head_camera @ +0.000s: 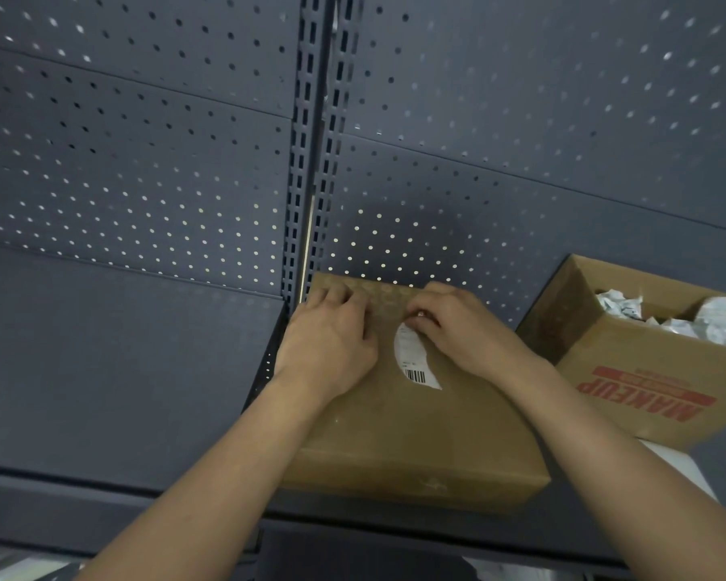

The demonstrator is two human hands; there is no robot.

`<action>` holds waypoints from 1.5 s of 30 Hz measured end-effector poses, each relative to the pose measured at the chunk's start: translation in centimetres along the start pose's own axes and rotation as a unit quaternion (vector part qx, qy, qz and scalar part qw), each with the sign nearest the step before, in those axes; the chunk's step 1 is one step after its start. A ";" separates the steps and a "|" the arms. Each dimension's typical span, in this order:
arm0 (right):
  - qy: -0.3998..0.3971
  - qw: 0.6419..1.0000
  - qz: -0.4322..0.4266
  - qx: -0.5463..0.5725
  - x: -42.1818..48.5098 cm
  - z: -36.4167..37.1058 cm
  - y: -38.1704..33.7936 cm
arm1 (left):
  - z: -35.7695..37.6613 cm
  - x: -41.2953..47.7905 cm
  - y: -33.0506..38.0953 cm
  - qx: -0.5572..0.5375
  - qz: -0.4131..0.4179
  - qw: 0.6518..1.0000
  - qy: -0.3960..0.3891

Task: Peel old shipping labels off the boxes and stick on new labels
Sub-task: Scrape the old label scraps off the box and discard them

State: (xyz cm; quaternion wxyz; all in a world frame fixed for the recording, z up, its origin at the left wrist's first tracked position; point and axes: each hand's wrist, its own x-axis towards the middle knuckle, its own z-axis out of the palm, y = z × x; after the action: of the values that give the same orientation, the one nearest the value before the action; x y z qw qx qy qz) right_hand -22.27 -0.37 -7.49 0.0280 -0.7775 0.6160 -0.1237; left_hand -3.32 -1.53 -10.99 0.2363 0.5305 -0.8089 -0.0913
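- Back wall (143, 161): dark metal w/ lots of small holes. It is seen behind everything.
- Shelf (101, 371): dark & flat. Both boxes are carried on it.
- Box (416, 434): brown, closed, set on the shelf w/ its far edge near the back wall. It is the one being worked on.
- Open box (646, 383): parked just beside the box, on the right, w/ red letters on its side. It could get bumped by the right arm if a hard pull is made.
- Left hand (332, 337): laid on the box top, left of the label, fingers bent down onto the cardboard. Nothing is held in it; the box is only pressed. If the press is let go, the box may be dragged along w/ the pull.
- Right hand (457, 329): the label's top edge looks pinched by the fingertips.
- Label (416, 362): white, w/ a barcode at the near end, stuck on the box top between the 2 hands. Most of it looks stuck down, so the peel is judged as just begun. If it is pulled too fast, it may be torn & bits left behind, or the cardboard skin ripped off.
- Paper balls (717, 316): white, crumpled, kept inside the open box.
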 end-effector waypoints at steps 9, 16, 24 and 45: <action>0.024 0.984 -0.035 -0.176 -0.1 1.0 -0.8 | 0.0 -0.1 0.0 0.001 -0.001 1.000 -0.002; 0.024 0.978 -0.025 -0.206 0.4 1.5 -0.4 | -0.1 0.0 0.1 0.002 -0.002 1.000 0.000; 0.022 1.000 0.020 -0.008 -0.3 1.0 0.5 | -0.1 0.0 0.1 0.001 -0.002 1.000 -0.004; 0.073 0.990 0.015 0.121 -1.4 0.8 0.6 | 0.0 0.0 0.0 -0.016 0.000 1.000 0.001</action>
State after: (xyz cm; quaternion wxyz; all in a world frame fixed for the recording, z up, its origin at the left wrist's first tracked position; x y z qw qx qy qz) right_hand -22.94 0.76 -8.65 0.0791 -0.7477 0.6086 -0.2535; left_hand -3.25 -1.53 -10.97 0.2456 0.5267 -0.8071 -0.1039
